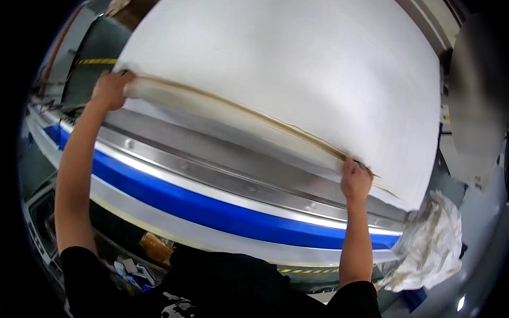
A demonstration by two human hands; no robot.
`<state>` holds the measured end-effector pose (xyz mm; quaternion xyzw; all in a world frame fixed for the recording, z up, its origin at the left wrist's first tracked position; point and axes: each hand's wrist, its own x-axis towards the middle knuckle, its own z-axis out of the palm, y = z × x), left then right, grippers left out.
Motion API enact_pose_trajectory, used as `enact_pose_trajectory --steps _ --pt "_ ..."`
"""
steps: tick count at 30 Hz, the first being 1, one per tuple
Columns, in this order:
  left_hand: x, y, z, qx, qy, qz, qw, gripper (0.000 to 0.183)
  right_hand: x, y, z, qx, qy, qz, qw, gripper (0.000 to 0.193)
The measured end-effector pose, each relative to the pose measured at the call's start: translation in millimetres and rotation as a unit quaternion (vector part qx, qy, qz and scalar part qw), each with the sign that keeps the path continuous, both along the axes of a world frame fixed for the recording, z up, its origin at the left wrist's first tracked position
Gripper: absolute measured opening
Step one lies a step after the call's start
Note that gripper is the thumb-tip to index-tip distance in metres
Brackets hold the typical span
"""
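The white sheet point(286, 69) is pinched by the left hand point(112, 89) and right hand point(356, 179), and may be wrinkled by uneven pulling.

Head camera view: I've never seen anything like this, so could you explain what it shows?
There is no robot here: the arms belong to a person wearing the camera on their head, looking down. Its wide lens makes straight edges bend. The left hand and right hand grip a long pale strip, perhaps a folded edge, by a large white sheet. Nearer the person run a metal rail and a blue band. Crumpled white material hangs at the right.
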<state>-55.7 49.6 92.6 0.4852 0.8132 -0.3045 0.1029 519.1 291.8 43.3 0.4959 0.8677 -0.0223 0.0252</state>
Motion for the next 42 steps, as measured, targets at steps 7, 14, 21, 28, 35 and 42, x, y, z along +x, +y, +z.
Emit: enact_pose_trajectory --steps 7,14,21,28,35,42 --pt "-30 3 -60 -0.008 0.071 -0.098 0.993 0.032 224 93 7 -0.011 -0.109 -0.166 0.98 0.069" --pt "-129 -49 -98 0.024 0.11 -0.06 0.992 0.026 341 164 17 -0.074 -0.245 -0.244 0.935 0.059" --pt "-150 -65 -109 0.038 0.088 -0.06 0.994 0.023 415 189 21 -0.145 -0.311 -0.2 0.918 0.039" --pt "-62 -35 -58 0.013 0.086 -0.037 0.996 0.031 390 179 46 -0.114 -0.321 -0.245 0.908 0.04" --pt "-9 -20 41 0.062 0.099 -0.032 0.993 0.031 450 172 117 -0.086 -0.264 -0.192 0.941 0.036" --pt "7 -73 91 -0.051 0.048 -0.03 0.997 0.029 470 107 164 -0.13 -0.304 -0.159 0.93 0.034"
